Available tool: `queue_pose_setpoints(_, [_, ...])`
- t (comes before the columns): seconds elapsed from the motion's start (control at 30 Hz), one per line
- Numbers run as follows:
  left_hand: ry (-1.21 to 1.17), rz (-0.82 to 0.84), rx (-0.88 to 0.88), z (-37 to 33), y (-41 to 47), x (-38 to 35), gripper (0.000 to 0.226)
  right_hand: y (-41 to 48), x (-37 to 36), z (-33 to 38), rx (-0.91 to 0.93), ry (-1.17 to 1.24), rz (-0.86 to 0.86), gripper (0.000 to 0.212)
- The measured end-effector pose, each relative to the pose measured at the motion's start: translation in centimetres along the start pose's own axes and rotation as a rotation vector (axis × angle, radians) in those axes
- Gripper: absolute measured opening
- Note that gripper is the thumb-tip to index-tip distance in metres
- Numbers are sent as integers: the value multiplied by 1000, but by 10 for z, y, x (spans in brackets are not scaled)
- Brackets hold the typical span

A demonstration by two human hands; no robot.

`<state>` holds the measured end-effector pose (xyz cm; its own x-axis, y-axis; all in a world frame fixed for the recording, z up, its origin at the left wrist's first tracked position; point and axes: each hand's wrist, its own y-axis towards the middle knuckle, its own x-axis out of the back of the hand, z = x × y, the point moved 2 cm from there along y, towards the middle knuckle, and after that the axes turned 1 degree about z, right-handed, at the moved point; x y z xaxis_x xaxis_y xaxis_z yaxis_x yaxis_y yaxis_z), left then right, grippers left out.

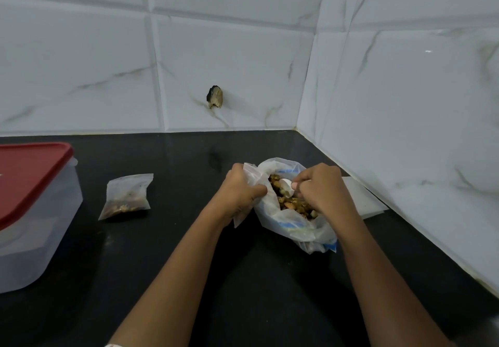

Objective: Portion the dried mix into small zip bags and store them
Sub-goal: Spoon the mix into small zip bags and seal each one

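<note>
Left hand (239, 190), right hand (322, 188) and forearms (175, 279) bare; pale cloth edge (110, 345) at left elbow.

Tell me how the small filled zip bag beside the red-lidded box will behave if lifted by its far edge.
The small zip bag looks like thin, soft film, so it will probably hang floppy. Its mix sits bunched at the near end, so that end would likely sag. It seems light, and may slide easily on the glossy countertop.

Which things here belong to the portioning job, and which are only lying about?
Job: big bag of mix, held by left hand; white scoop in right hand; filled small zip bag; red-lidded box, likely for storing.
Lying about: flat white sheet; hole in wall tile.
</note>
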<state>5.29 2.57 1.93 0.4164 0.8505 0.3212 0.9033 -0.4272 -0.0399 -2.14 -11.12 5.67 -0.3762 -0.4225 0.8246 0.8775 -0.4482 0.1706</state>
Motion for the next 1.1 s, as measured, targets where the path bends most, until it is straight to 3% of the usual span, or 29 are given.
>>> queue_pose_setpoints(0.23, [-191,22,-11,3,0,-4,51,10,-3,-13,-251,369,98,17])
queue_pose_setpoints(0.47, [-164,18,-23,2,2,-4,55,13,-6,-32,-491,711,152,14])
queue_pose_setpoints(0.7, [8,-50,-53,-5,1,0,67,15,1,-34,-475,805,127,13])
queue_pose_setpoints(0.9, [152,-114,-195,-13,-3,0,70,12,11,-38,-445,997,105,11])
queue_pose_setpoints(1.1, [233,-98,-218,-13,-3,-1,61,6,16,-23,-217,1157,44,12])
